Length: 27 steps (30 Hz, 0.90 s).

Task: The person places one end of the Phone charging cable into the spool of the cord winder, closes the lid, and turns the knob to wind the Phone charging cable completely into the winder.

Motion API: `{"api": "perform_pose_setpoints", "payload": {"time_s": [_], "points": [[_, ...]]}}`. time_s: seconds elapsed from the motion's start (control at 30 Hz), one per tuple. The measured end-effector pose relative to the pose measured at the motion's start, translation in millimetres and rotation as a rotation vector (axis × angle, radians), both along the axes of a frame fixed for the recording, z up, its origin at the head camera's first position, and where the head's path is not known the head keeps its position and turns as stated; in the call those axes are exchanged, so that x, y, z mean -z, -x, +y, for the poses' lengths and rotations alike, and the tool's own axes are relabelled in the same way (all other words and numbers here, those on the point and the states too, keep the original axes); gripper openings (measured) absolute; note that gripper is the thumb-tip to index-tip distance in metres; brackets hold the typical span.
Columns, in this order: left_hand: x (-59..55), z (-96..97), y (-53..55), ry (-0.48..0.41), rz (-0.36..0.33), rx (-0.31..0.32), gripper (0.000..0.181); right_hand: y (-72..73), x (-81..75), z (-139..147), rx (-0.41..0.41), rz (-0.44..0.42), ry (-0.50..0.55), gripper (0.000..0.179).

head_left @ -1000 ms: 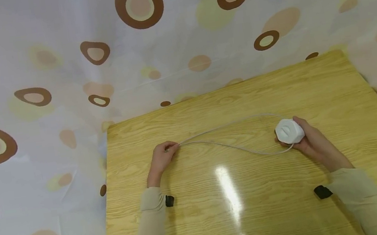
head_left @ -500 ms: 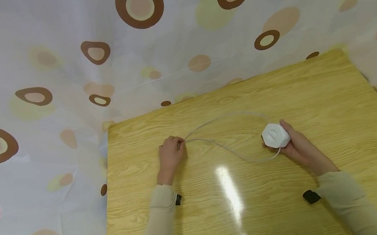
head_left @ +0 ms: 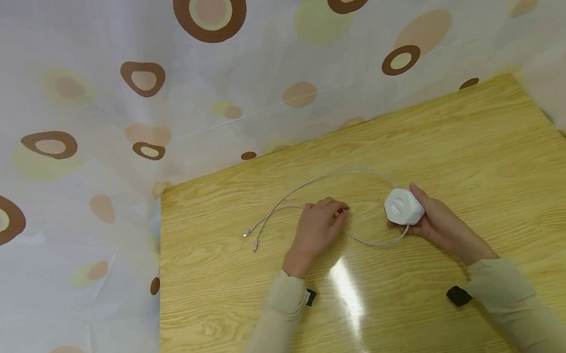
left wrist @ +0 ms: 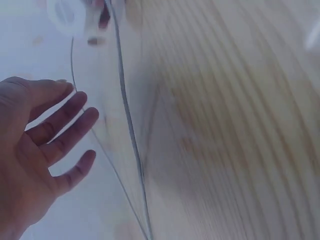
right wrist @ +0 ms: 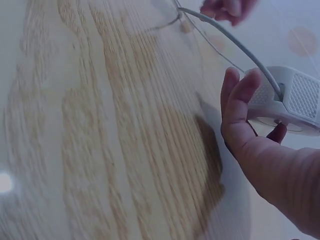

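Note:
My right hand [head_left: 439, 227] holds a white hexagonal device [head_left: 400, 206] with a raised ridge on its top face; in the right wrist view its side walls [right wrist: 305, 95] are textured. A thin white cable [head_left: 379, 244] leaves its near side, and another strand [head_left: 336, 171] arcs behind it. At the left, two cable ends with small plugs [head_left: 255, 245] lie on the table. My left hand [head_left: 320, 228] hovers over the cable with loosely bent fingers. In the left wrist view a strand passes by its fingertips [left wrist: 67, 89]; whether they touch it, I cannot tell.
The wooden table [head_left: 484, 142] reflects a bright streak of light at its middle. Patterned sheeting [head_left: 272, 99] with brown rings borders its back and left sides. A black band with a small block [head_left: 458, 296] sits at the right wrist.
My left hand has let go of the cable ends and moved right towards the device; the plugs now show on the table. My right hand has shifted left with the device.

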<state>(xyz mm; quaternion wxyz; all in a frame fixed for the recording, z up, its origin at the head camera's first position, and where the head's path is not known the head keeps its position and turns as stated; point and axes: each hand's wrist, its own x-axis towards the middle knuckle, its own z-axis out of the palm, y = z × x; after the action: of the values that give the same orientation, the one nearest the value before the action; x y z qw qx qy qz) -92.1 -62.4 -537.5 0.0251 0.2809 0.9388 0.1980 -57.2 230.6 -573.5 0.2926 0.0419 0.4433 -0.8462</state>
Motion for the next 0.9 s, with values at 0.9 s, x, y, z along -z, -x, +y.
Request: {"api": "perform_pose_setpoints", "payload": {"time_s": [0.9], "points": [[13.4, 50.8, -19.1, -0.046, 0.411, 0.104, 0.016, -9.0, -3.0, -50, 0.072, 0.012, -0.132, 0.054]]}}
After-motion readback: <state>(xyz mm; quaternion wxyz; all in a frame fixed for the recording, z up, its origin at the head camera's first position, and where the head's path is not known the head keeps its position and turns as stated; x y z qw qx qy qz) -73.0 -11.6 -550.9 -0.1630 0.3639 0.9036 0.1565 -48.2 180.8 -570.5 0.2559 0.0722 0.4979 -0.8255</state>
